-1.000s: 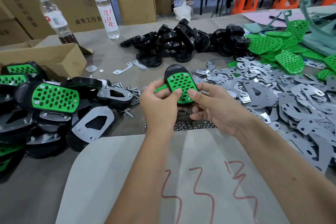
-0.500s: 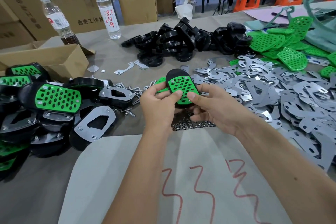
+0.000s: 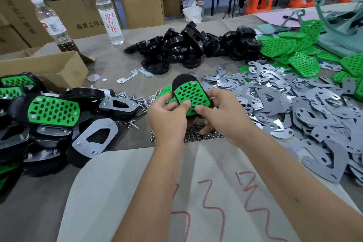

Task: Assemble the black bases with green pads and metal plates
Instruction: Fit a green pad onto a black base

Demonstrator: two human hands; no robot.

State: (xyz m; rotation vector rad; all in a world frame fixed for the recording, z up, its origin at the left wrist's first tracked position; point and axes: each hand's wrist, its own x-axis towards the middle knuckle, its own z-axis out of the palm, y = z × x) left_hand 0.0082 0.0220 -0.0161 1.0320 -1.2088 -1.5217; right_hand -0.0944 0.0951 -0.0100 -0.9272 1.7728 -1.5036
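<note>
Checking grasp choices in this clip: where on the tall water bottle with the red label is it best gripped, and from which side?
Grip the water bottle around its labelled middle, coming from the front right. It stands upright, round and slim, with bare table on that side; cardboard boxes crowd behind it, and the narrow cap offers a poorer hold.

Black base (image 3: 181, 82) with perforated green pad (image 3: 191, 97) on top, tilted, held above table, 2 screws visible

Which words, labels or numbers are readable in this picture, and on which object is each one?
"曲奇工作台": printed on the brown cardboard boxes, upside down on one.
"凉白开": red characters on the white label of the clear plastic bottle.
Label of the second clear bottle with dark liquid: too small to read.
Red scrawl on the grey paper sheet: illegible.
</note>
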